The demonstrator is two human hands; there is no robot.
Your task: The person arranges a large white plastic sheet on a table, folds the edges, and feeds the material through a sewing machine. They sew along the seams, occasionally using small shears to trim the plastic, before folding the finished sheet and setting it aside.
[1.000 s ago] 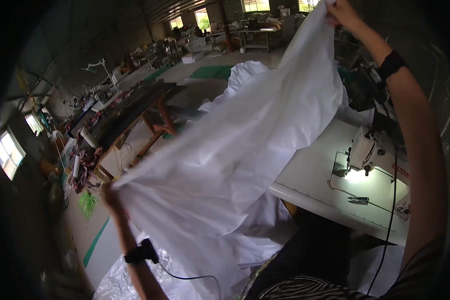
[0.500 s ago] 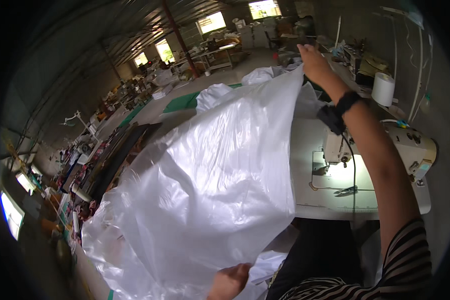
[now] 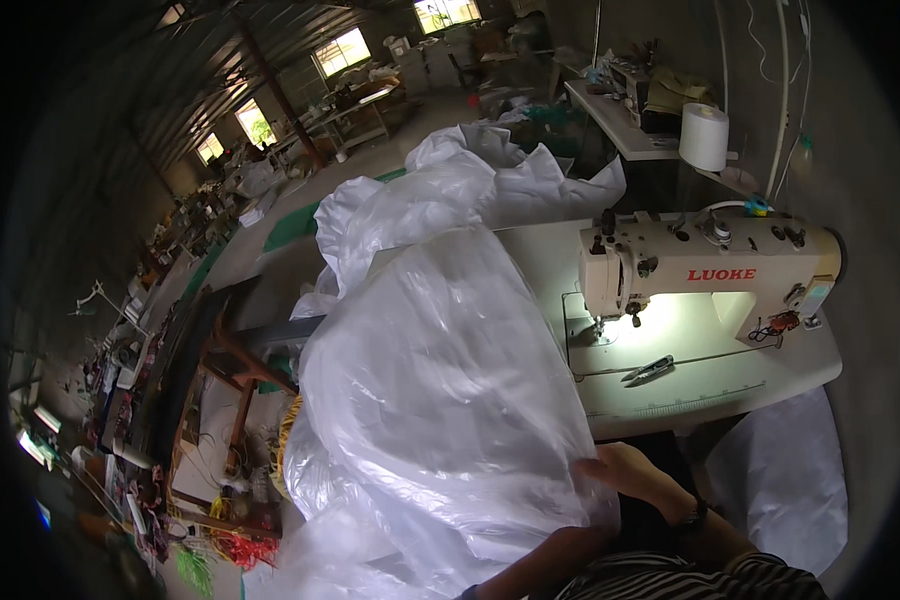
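Note:
A large, shiny white plastic sheet point(image 3: 440, 370) billows over the left part of the sewing table point(image 3: 670, 395) and hangs down in front of me. At its lower right edge my right hand point(image 3: 625, 473) is closed on the plastic, close to the table's front edge. My left forearm crosses below, and my left hand point(image 3: 600, 515) is mostly covered by the film, so its fingers are hidden. To the right stands a white sewing machine point(image 3: 710, 265) with its lamp lit. Thread snips point(image 3: 650, 370) lie on the table before it.
More bunched white plastic point(image 3: 470, 165) is heaped at the table's far side. A white thread cone point(image 3: 705, 137) stands behind the machine. At left are a wooden frame point(image 3: 240, 400) and red strands point(image 3: 245, 548). A white sheet point(image 3: 790, 480) hangs below the table at right.
My right hand has come down from the raised far corner to near my lap. The plastic sheet has sunk and bunched, uncovering the machine's table. My view has turned rightward.

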